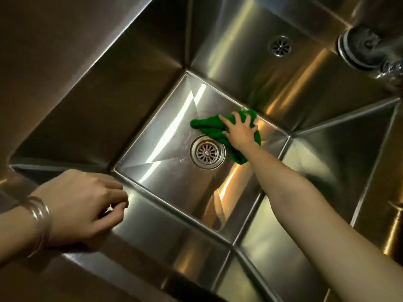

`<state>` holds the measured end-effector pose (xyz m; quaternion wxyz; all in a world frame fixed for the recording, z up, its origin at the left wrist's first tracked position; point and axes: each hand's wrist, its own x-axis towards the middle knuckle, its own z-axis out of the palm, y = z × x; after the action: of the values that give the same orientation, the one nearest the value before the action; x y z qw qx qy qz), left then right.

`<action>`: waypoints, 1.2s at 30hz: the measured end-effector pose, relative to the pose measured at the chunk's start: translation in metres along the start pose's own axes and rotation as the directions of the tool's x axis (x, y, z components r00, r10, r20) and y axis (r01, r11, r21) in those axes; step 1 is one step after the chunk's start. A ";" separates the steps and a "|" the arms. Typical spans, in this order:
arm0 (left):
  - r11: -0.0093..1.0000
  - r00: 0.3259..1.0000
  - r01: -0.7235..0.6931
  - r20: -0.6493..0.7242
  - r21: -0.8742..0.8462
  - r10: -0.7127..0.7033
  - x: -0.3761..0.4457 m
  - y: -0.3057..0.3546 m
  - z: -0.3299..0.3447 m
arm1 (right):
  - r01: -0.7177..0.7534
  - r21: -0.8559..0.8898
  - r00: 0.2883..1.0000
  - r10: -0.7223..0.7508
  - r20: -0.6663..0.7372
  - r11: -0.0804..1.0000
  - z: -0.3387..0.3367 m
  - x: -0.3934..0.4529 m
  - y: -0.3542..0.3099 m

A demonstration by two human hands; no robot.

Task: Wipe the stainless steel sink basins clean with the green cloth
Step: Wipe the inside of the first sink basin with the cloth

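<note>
Basin in hand: I am looking straight down into one deep stainless steel sink basin (152, 118); only this basin shows in full, so I cannot tell how the others stand.
Green cloth: the green cloth (209, 125) lies bunched on the basin floor, just beside the round drain strainer (207, 152) on its far-right side, one end reaching toward the far wall's seam and the other trailing under my forearm.
Right hand: my right hand (241, 132) lies flat on top of the cloth, fingers spread, palm down. I judge this is so that the palm presses a broad patch of fabric against the steel.
Right grip state: splayed wide, pinning the cloth by pressure from above, not curled round it.
Left hand: my left hand (85, 203) rests on the near-left rim of the basin, bangles (41, 219) at the wrist. I judge it braces me for the long reach down.
Left grip state: fingers loosely curled, holding nothing, the tips touching or just off the steel edge; I cannot tell which.
Other fittings: an overflow grille (280, 46) sits high on the far wall; a blurred tap fitting (366, 49) hangs at upper right.
Step in hand: wiping the floor round the drain, by my reckoning; the walls and corners may yet need the cloth.
</note>
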<state>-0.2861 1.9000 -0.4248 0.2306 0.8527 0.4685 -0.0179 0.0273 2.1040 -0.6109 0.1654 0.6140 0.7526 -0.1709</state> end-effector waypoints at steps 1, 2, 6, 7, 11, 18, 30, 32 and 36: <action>1.000 1.000 0.008 -0.001 -0.014 -0.008 0.000 0.000 0.001 | 0.060 -0.076 0.994 -0.053 0.094 0.995 0.004 0.002 0.002; 0.999 1.000 0.017 0.003 -0.040 -0.017 -0.002 -0.001 0.003 | 0.083 -0.112 0.986 -0.065 0.155 0.990 0.006 0.002 0.010; 0.994 1.000 0.002 -0.004 -0.105 -0.002 -0.005 -0.007 0.010 | -0.145 -0.083 0.968 0.159 0.194 0.986 0.015 -0.025 0.054; 0.995 1.000 0.003 -0.005 -0.102 -0.004 -0.005 -0.007 0.010 | -0.198 -0.065 0.953 0.208 0.219 0.978 0.019 -0.038 0.060; 0.996 1.000 0.002 -0.017 -0.087 -0.004 -0.003 -0.004 0.007 | -0.178 -0.054 0.926 0.186 0.328 0.983 0.040 -0.089 0.047; 0.999 0.999 0.038 -0.013 0.007 -0.038 -0.001 0.000 0.004 | 0.194 -0.320 0.865 -0.008 0.502 0.927 0.077 -0.170 -0.020; 0.991 0.995 0.094 0.006 0.100 -0.095 0.003 0.008 -0.003 | 0.275 0.230 0.617 -0.355 0.702 0.933 0.069 -0.197 -0.038; 0.991 0.996 0.084 0.004 0.104 -0.085 0.003 0.009 -0.005 | 0.313 0.282 0.619 -0.420 0.664 0.907 0.048 -0.193 -0.056; 0.990 0.998 0.061 0.006 0.126 -0.062 0.004 0.011 -0.009 | 0.444 0.444 0.620 -0.624 0.475 0.779 -0.010 -0.178 -0.115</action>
<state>-0.2768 1.9023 -0.4138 0.1780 0.8506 0.4913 -0.0589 -0.0517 1.9328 -0.5144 0.2455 0.2892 0.7767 -0.5028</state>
